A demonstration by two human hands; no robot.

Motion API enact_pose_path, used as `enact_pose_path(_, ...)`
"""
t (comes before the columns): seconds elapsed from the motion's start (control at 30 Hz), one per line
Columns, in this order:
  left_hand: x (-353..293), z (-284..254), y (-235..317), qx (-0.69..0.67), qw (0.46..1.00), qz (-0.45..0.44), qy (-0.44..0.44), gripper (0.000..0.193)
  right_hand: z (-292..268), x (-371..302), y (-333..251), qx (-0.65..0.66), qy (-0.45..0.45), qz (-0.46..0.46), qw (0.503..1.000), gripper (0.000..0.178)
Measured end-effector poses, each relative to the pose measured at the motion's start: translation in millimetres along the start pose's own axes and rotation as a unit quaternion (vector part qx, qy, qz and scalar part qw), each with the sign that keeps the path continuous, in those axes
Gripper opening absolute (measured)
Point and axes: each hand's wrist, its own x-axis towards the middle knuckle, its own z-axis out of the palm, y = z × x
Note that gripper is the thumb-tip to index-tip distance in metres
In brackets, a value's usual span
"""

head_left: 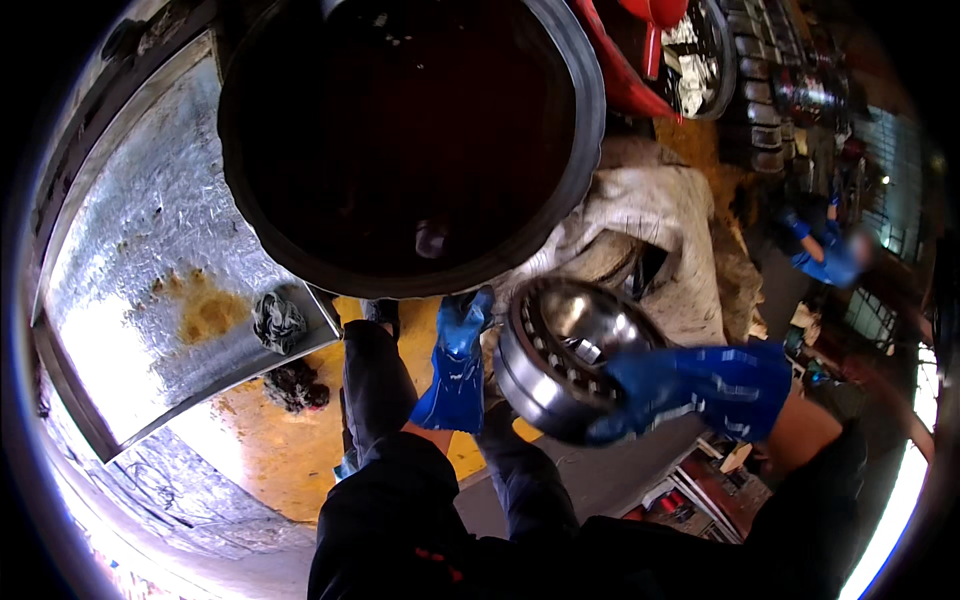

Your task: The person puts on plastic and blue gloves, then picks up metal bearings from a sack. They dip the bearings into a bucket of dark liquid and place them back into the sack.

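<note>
A large shiny steel bearing (545,370), its rolling elements visible inside the ring, is tilted beside the cloth-covered surface. My right hand (635,390), in a long blue glove, grips the bearing by its right side, closed round the edge. My left hand (465,325), also in a blue glove, is just below the near rim of a big round tub (590,110) of dark reddish liquid. How its fingers lie is hard to make out; I cannot tell whether they touch the rim.
A metal tray (190,190) with a crumpled grey rag (278,322) stands at left. Stained white cloth (690,215) lies right of the tub. A red funnel-like item (655,15) is at the far right. Another person in blue (830,255) is in the right background.
</note>
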Motion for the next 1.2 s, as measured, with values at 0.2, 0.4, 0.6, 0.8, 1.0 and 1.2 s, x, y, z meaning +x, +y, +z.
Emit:
enact_pose_path(0.2, 10, 29, 40, -0.121, 0.973, -0.068, 0.185, 0.042, -140, 37, -133, -0.164, 0.068, -0.009, 0.984, 0.048)
enact_pose_path(0.4, 9, 22, 23, -0.076, 0.972, -0.061, 0.214, 0.040, -271, 95, -210, -0.265, 0.083, -0.071, 0.958, 0.050)
enact_pose_path(0.6, -10, 33, 42, -0.102, 0.965, -0.098, 0.219, 0.048, -371, 151, -237, -0.303, 0.055, -0.129, 0.943, 0.053)
enact_pose_path(0.8, -12, 34, 33, -0.027, 0.975, -0.074, 0.208, 0.053, -443, 190, -239, -0.318, -0.049, -0.263, 0.909, 0.057)
enact_pose_path(1.0, -16, 14, 5, 0.123, 0.981, -0.003, 0.152, 0.053, -384, 151, -265, -0.370, 0.220, -0.126, 0.894, 0.066)
enact_pose_path(1.2, -18, -5, -13, 0.275, 0.955, 0.067, 0.088, 0.052, -329, 136, -220, -0.461, 0.583, -0.255, 0.618, 0.064)
